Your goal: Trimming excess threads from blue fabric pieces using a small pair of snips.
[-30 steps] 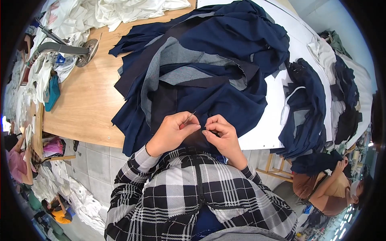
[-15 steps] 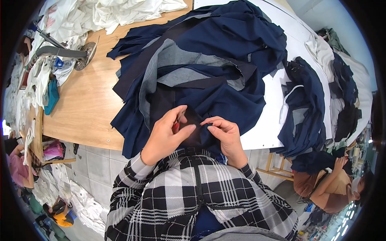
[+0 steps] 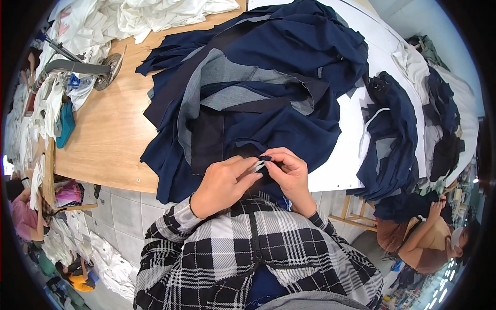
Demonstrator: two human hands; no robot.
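Small thread snips (image 3: 257,166) show two pale blades sticking out of my left hand (image 3: 221,184), whose fingers are closed round them. The blade tips reach the edge of navy cloth pinched in my right hand (image 3: 290,173), between thumb and fingers. Both hands are close together at the table's near edge, over a large heap of navy garments (image 3: 305,49) with grey inner sides and dark bands. The snips' handle is hidden inside the left hand. Whether the blades touch a thread cannot be made out.
The wooden table (image 3: 98,134) carries white cloth (image 3: 170,15) at the back and a grey jointed arm on a round base (image 3: 106,72) at the left. Another navy stack (image 3: 390,134) lies to the right. A seated person (image 3: 429,232) handles dark cloth at far right.
My left hand has moved right and slightly down, bringing the snips' blades to the cloth edge. My right hand stays nearly in place, still pinching the cloth.
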